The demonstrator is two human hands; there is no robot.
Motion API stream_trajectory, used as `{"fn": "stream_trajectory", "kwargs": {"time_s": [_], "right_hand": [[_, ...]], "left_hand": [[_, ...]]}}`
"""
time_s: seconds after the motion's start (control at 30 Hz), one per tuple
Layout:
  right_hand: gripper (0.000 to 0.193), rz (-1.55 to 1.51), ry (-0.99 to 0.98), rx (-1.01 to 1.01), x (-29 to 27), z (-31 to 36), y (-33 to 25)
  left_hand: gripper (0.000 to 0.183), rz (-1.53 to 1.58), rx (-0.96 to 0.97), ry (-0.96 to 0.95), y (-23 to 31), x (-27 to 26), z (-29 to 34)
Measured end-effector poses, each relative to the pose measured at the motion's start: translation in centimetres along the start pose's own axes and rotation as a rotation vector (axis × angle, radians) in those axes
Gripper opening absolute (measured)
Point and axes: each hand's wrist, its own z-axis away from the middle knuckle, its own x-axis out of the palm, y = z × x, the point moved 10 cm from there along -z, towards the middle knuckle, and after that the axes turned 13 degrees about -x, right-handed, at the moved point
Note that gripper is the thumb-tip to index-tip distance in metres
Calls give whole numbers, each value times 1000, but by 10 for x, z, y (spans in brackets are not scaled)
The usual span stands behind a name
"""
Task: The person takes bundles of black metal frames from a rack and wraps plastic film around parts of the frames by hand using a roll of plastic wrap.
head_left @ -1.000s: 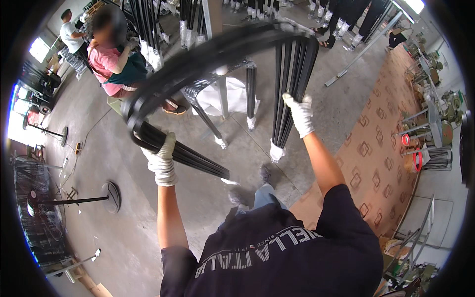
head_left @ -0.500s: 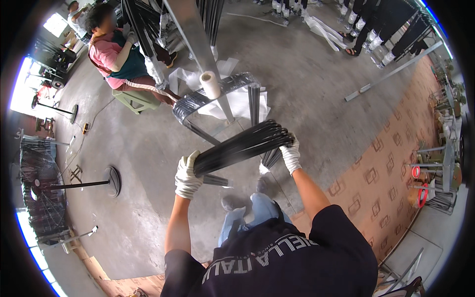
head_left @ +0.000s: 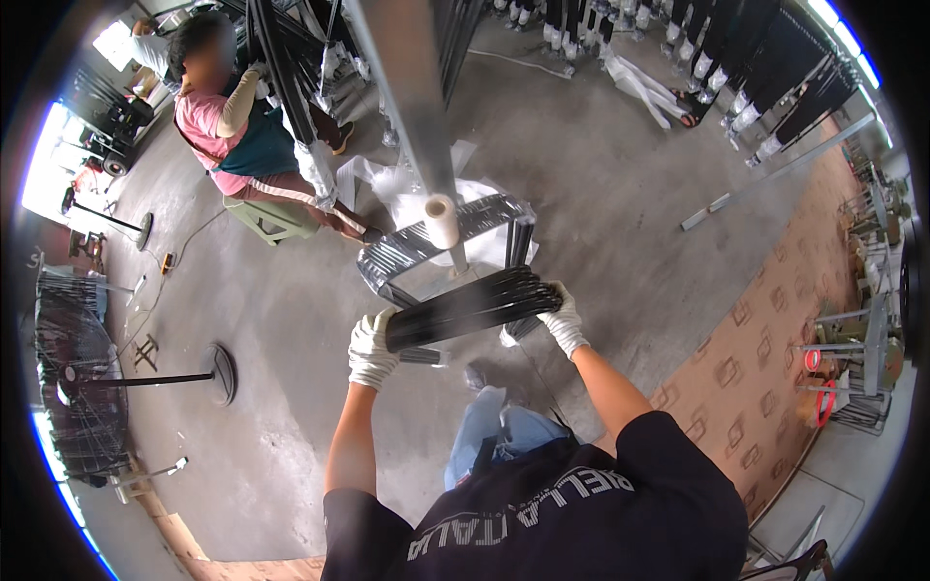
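Observation:
A bundle of long, thin black rods [head_left: 465,308] hangs level in front of me, held up between my two gloved hands. My left hand [head_left: 372,349], in a white knit glove, grips the bundle's left end. At its right end, where the rod tips look rounded, my right hand [head_left: 565,320] is closed in a similar glove. Just beyond the bundle stands a low rack with a black, film-wrapped top [head_left: 402,252]. A pale roll of clear film [head_left: 441,221] is upright beside that top, near a grey metal post [head_left: 412,97].
A co-worker in pink [head_left: 208,136] sits on a green stool [head_left: 271,221] at the far left, handling black rods. White sheeting [head_left: 392,189] lies by the post. Wrapped rods [head_left: 712,58] stand far right. A round-based stand [head_left: 223,375] is to my left.
The bundle's right end has come lower and nearer, so it lies more level. The rack and film roll now appear nearer and farther right. Both hands keep their grip.

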Motion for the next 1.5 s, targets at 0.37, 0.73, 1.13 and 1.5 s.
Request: {"fn": "stream_trajectory", "kwargs": {"time_s": [0.37, 0.73, 1.13, 1.5], "right_hand": [[33, 802, -233, -310, 111, -55, -161], [44, 414, -283, -122, 236, -74, -125], [60, -503, -489, 428, 183, -26, -174], [63, -516, -760, 474, 138, -40, -231]], "left_hand": [[85, 10, -139, 2, -18, 13, -15], [92, 79, -118, 28, -2, -6, -12], [49, 622, -327, 84, 157, -93, -40], [41, 746, -416, 168, 219, -53, -39]]}}
